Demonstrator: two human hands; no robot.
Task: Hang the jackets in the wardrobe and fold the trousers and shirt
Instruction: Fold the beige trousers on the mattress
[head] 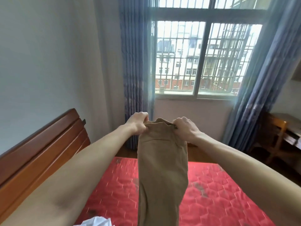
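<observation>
Tan trousers (pixel 161 170) hang in the air above the bed, held up by the waistband. My left hand (pixel 138 122) grips the waistband's left end and my right hand (pixel 185 128) grips its right end, both arms stretched forward. The trouser legs hang together and drop out of view at the bottom edge. A bit of white fabric (pixel 97 221) shows at the bottom edge, left of the trousers; I cannot tell which garment it is.
A red quilted mattress (pixel 211 193) lies below the trousers. A wooden headboard (pixel 40 147) stands on the left. Ahead are a barred window (pixel 202 59) with blue curtains (pixel 133 70). A wooden desk (pixel 283 129) stands at the right.
</observation>
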